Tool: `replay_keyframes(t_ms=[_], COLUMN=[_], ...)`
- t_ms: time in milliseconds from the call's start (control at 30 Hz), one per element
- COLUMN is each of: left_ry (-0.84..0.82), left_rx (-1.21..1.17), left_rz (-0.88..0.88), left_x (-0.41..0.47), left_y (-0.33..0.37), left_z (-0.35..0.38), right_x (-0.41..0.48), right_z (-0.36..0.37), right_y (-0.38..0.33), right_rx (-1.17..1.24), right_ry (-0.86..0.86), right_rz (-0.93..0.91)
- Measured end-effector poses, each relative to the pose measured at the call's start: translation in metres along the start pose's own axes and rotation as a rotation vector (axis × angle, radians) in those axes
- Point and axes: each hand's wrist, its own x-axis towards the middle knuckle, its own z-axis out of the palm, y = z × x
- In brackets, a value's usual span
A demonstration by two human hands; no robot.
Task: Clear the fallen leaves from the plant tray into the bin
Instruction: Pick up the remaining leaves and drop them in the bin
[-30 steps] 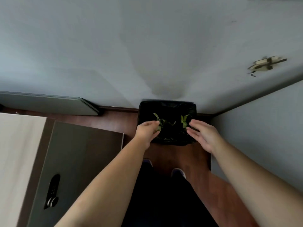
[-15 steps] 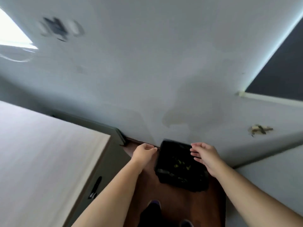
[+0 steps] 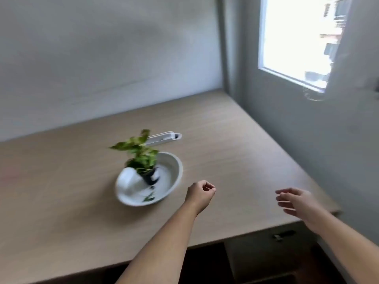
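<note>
A white round plant tray (image 3: 174, 177) sits on the wooden desk (image 3: 235, 140). In it stands a small green plant (image 3: 139, 154) in a dark pot, beside a white pot. A few green fallen leaves (image 3: 149, 197) lie at the tray's near side. My left hand (image 3: 200, 193) hovers just right of the tray, fingers curled loosely with nothing seen in them. My right hand (image 3: 297, 202) is farther right above the desk, fingers spread and empty. The bin is out of view. The picture is blurred by motion.
A white flat device (image 3: 164, 138) lies on the desk behind the plant. The grey wall and a bright window (image 3: 295, 37) close the right side. Below the desk's front edge is a drawer unit with a handle (image 3: 284, 234).
The view has swung up from the black bin on the floor to the desk. Both hands have left the bin and now hover over the desk, right of the tray.
</note>
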Motion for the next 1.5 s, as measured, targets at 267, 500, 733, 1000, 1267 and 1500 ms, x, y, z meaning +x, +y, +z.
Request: replay_keyframes(t_ms=[267,500,733,1000,1267,1500], left_ry=[0.268,0.101,-0.116,-0.109,-0.088,-0.090], left_rx=[0.051,0.290,0.533,0.607,0.439,0.390], left_rz=[-0.207,-0.137,-0.047,-0.031,0.016,0.006], left_x=[0.004,0.057,0.107,0.123,0.122,0.121], left_y=[-0.131,-0.199,-0.202,-0.205,-0.224,-0.223], left_z=[-0.177,-0.223,-0.205,-0.199,-0.228,-0.229], right_x=[0.020,0.032,0.052,0.069,0.082,0.088], right_z=[0.213,0.355,0.396,0.421,0.439,0.452], right_y=[-0.056,-0.033,-0.017,-0.012,-0.007,-0.005], right_rx=[-0.305,-0.882,-1.211,-1.269,-1.371,-1.339], right_ry=[-0.250,-0.302,-0.463,-0.555,-0.553,-0.538], right_rz=[-0.194,-0.396,-0.518,-0.547,-0.617,-0.599])
